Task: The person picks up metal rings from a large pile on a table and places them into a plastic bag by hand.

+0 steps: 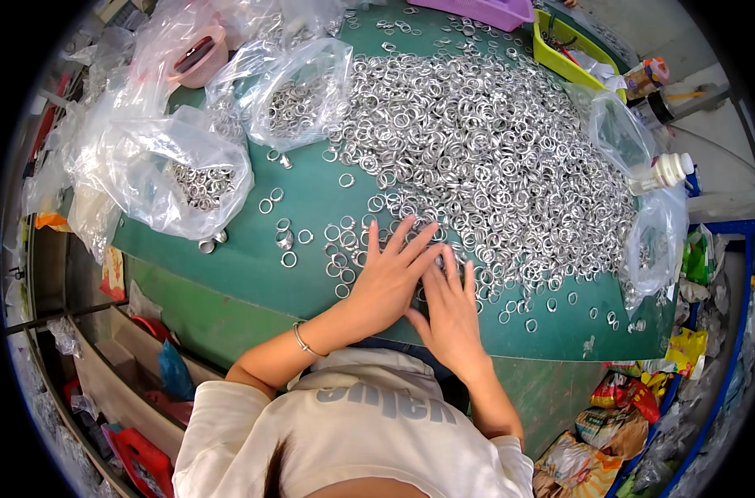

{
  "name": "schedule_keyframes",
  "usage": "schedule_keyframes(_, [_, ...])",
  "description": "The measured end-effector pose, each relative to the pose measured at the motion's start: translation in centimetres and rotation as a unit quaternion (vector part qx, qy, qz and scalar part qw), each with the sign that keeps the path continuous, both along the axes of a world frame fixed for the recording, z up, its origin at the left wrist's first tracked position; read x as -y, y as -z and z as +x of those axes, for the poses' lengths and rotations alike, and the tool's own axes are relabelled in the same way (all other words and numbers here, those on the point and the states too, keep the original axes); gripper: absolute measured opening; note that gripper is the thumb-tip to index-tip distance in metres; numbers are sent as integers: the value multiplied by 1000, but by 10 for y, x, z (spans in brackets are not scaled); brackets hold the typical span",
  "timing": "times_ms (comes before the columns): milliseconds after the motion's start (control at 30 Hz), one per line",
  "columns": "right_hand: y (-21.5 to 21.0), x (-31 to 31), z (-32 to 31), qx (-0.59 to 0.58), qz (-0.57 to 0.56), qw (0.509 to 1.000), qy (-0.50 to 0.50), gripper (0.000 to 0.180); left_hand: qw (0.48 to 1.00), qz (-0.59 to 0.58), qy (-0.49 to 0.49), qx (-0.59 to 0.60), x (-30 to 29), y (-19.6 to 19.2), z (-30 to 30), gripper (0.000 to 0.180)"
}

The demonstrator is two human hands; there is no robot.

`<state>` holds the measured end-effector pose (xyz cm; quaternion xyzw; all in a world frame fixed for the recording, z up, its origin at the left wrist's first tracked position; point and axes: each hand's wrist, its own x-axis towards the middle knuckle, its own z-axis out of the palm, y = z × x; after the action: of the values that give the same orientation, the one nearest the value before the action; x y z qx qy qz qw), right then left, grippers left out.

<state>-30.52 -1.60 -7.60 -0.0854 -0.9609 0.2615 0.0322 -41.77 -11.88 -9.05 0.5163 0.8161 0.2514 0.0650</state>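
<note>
The left hand (390,282) and right hand (454,319) are open, fingers extended and close together, at the near edge of the rings (485,141) heaped across the green tabletop (228,261). A clear bag (133,191) holding more rings sits left; a yellow-green tray (550,56) stands beyond the heap, far right.

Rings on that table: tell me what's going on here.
A person has their bare left hand and right hand close together, fingers outstretched, at the near edge of a heap of silvery rings on a green table. Some loose rings lie to the left, and clear plastic bags farther left hold more.
</note>
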Motion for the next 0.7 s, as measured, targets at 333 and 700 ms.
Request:
schedule_keyframes(333, [-7, -30, 35, -78, -91, 993, 5, 20, 999, -26, 25, 36, 51, -3, 3, 32])
schedule_keyframes(700, [8, -34, -33, -110, 76, 977, 166, 13, 996, 48, -35, 61, 30, -7, 9, 27])
